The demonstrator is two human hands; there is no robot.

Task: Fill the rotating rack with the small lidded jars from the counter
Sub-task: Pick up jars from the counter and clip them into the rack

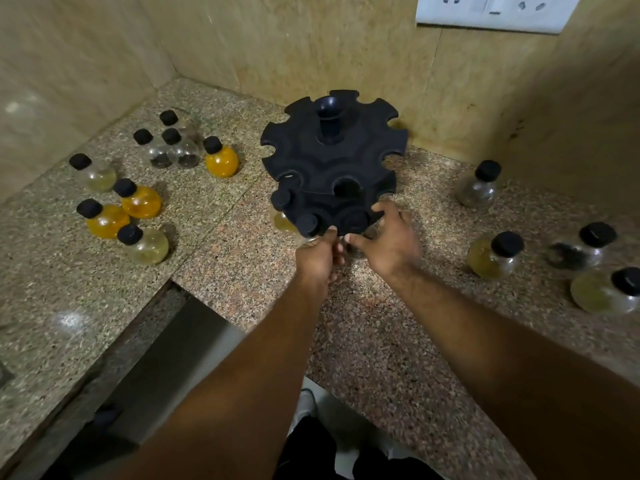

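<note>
Both hands meet at the near rim of the rack (332, 161), the left hand (317, 256) just beside the right hand (391, 240), with what may be a jar (358, 245) between them. Two more jars (282, 202) sit in rack slots just left of the grip. A cluster of jars (138, 202) stands on the counter (381, 341) well to the left; others (495, 254) stand well to the right.

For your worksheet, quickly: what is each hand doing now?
Left hand: closed on a glass jar at the rack's lower tier.
Right hand: fingers on the same jar.
</note>
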